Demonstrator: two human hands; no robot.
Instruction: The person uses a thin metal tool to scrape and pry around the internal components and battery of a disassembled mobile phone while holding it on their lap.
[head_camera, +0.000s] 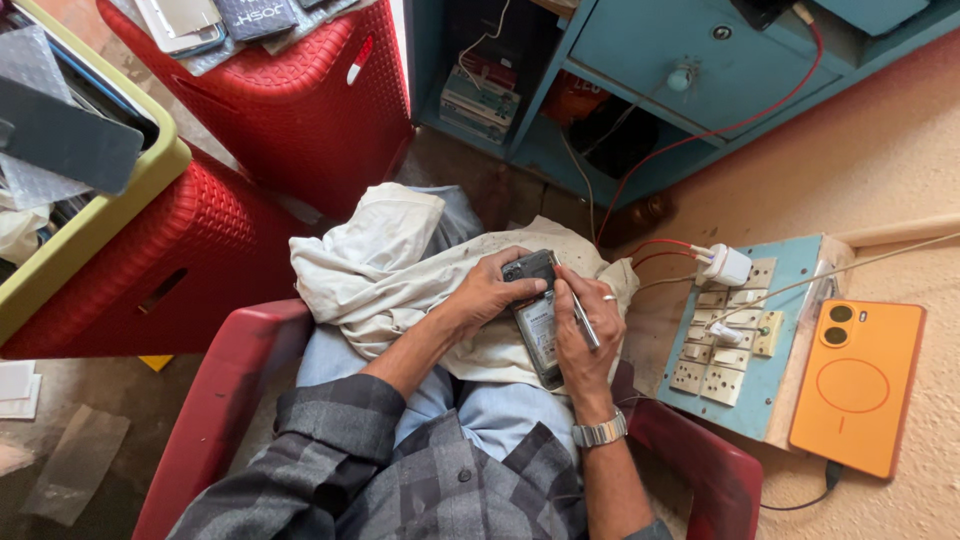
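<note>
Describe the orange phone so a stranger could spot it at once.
Start at the blue switchboard on the right, beyond the right hand. The orange phone lies just to its right, back up. It is the only orange thing there, with two lenses and a ring on its back.

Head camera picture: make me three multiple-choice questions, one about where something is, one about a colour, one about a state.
1. Where does the orange phone lie?
A. on the person's lap
B. on the floor beside the switch board
C. in the red basket

2. What colour is the cloth on the lap?
A. off-white
B. black
C. green

3. The opened phone is
A. lying untouched on the floor
B. held in both hands
C. shut in a drawer

Answers: 1 B, it lies right of the board. 2 A, pale fabric. 3 B, left hand grips it, right hand works with a thin tool.
</note>
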